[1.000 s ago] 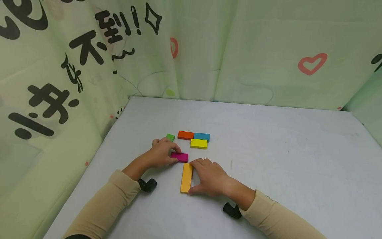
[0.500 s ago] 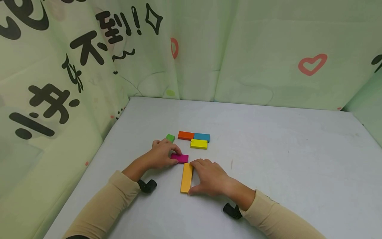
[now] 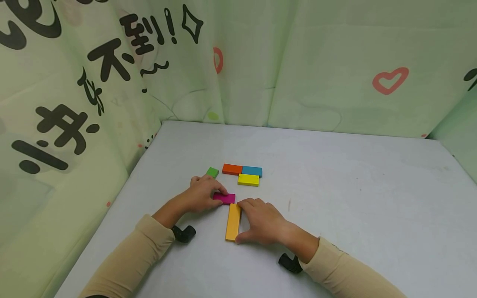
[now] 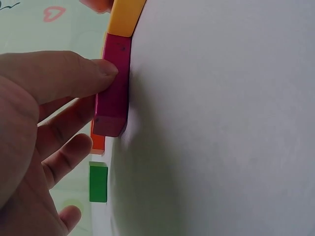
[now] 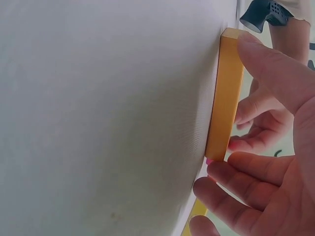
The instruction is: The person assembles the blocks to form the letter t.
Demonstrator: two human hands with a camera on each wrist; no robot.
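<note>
Soft, even light fills the head view, leaving faint shadows under the sleeves (image 3: 130, 244). The wrist views look dimmer, broad soft-edged shadows spreading over the worktop (image 4: 246, 123) beside the blocks (image 4: 114, 93).

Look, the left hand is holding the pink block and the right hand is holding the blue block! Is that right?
Not quite: the right hand holds the long orange block. The blue block lies farther off, as the head view shows. The left hand does hold the pink block.
</note>
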